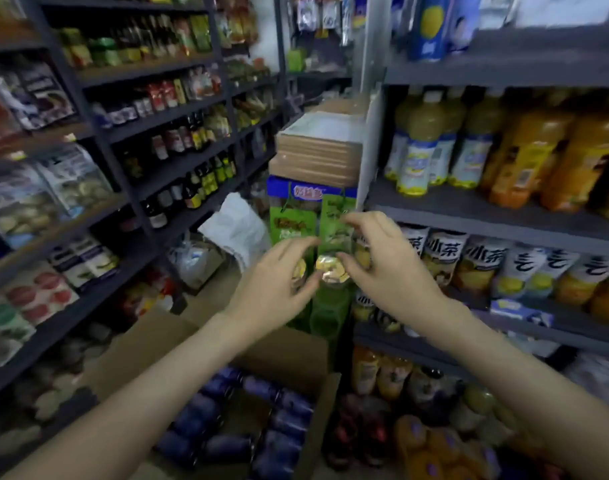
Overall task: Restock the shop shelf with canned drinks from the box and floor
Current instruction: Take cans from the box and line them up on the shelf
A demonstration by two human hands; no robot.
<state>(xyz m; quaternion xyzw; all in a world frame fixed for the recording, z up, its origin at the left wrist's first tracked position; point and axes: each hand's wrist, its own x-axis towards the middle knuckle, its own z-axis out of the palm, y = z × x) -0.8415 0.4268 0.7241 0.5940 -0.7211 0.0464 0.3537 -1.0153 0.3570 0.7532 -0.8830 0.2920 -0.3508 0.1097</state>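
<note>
Both hands are raised in front of the right-hand shelf [469,211]. My left hand [275,282] grips a green can with a gold top [299,271]; only part of its lid shows past my fingers. My right hand [389,268] pinches the rim of a second green can [331,271], whose green body hangs below. The two cans are side by side, almost touching. Below my arms an open cardboard box [289,344] holds several dark blue cans [282,403] lying on their sides.
Bottled juices and tea drinks [445,261] fill the right shelf's tiers. Green and blue cartons [296,216] with stacked flat boxes [317,147] on top stand just behind my hands. Sauce bottles [192,133] and packets line the left shelving. More bottles [417,438] sit on the floor at the right.
</note>
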